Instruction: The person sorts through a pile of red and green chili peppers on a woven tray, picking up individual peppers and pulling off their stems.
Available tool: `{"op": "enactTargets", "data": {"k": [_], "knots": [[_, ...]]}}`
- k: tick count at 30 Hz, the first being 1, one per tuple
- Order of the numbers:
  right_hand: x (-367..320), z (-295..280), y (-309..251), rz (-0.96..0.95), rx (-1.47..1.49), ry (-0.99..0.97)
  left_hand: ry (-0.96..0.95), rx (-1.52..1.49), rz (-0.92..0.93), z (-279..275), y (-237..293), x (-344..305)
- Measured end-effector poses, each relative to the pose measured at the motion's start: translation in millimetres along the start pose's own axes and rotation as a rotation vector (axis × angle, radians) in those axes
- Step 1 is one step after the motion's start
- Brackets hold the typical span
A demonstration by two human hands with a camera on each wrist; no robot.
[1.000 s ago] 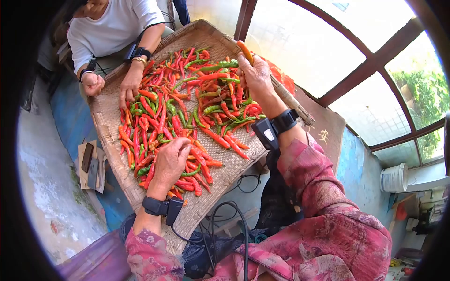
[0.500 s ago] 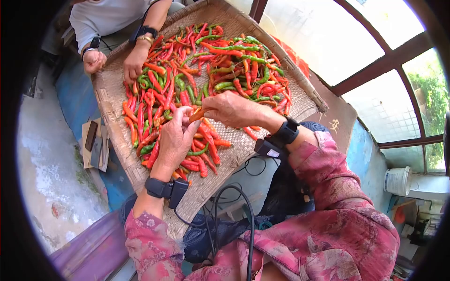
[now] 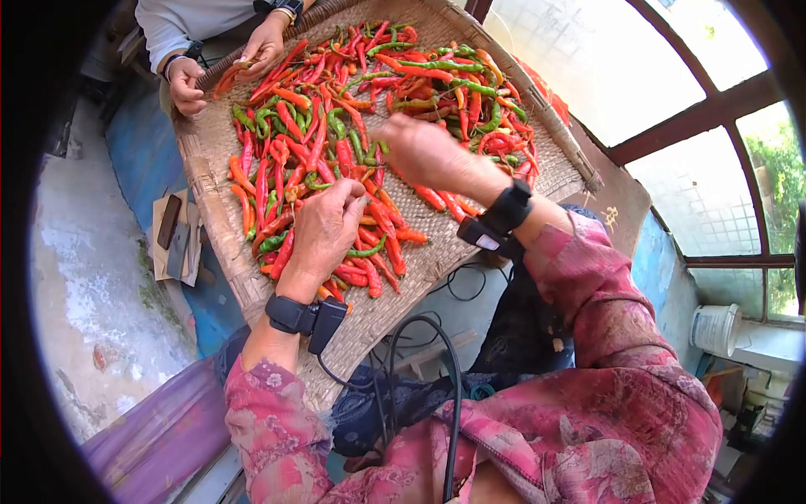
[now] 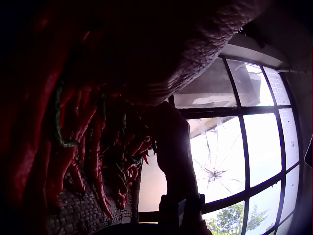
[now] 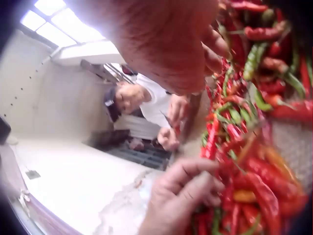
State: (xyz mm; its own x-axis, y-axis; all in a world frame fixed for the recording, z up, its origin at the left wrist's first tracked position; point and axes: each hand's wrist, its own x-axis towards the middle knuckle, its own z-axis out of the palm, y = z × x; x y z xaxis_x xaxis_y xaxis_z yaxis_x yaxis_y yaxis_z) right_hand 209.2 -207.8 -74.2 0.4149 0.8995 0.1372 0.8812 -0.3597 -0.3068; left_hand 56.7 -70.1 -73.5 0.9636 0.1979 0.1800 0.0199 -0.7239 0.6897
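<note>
Over the near part of a heap of chili peppers (image 3: 386, 227), my left hand (image 3: 323, 227) has its thumb and fingers curled together. In the right wrist view, the fingertips of this left hand (image 5: 181, 196) come right up to red peppers. My right hand (image 3: 428, 155), blurred by motion, is above the heap to the right of the left hand. Its fingers (image 5: 215, 46) are bent and partly hidden behind the palm in the right wrist view. I cannot tell whether either hand holds a pepper. The peppers are mostly red, with green and orange ones among them.
A shallow woven tray (image 3: 206, 185) bears the peppers. Across it, another person's hands (image 3: 264, 46) hold a reddish pepper. Black cables (image 3: 453, 378) loop below the tray's near edge. Windows (image 3: 697, 185) stand on the right, and a white bucket (image 3: 714, 330) is beyond.
The orange pepper held up in my right hand was brought to the left hand and gripped between both. Now the hands are apart and it is out of sight. The other person lifted a pepper.
</note>
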Motion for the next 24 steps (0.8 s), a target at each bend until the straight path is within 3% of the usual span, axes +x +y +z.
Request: {"op": "enactTargets", "data": {"k": [2,5,12,14,15,16,18,20,22,24], "knots": [[0,30,0,-0.086,-0.011,0.022,-0.009,-0.010,0.030,2,-1,0],[1,46,2,-0.047,-0.075,-0.003,-0.031,0.000,0.028,3,1,-3],[8,37,1,0.008,-0.064,-0.096,-0.051,0.024,0.040,1,-1,-3],[6,35,6,0.057,0.015,-0.108,0.010,0.040,0.041,0,-1,-3],[5,29,7,-0.033,0.098,0.027,0.004,0.074,-0.004,-3,-2,-2],[4,24,7,-0.036,0.096,0.023,0.008,0.072,-0.006,-4,-2,-1],[-2,7,4,0.047,0.396,0.057,0.103,-0.126,-0.114,-5,-1,1],[-8,-2,1,0.079,0.470,0.093,0.105,-0.167,-0.125,-6,2,3],[-13,-8,0,0.224,0.767,-0.159,0.139,-0.327,-0.075,-4,9,4],[-22,-19,-13,0.216,0.853,-0.215,0.104,-0.378,-0.077,-2,15,2]]}}
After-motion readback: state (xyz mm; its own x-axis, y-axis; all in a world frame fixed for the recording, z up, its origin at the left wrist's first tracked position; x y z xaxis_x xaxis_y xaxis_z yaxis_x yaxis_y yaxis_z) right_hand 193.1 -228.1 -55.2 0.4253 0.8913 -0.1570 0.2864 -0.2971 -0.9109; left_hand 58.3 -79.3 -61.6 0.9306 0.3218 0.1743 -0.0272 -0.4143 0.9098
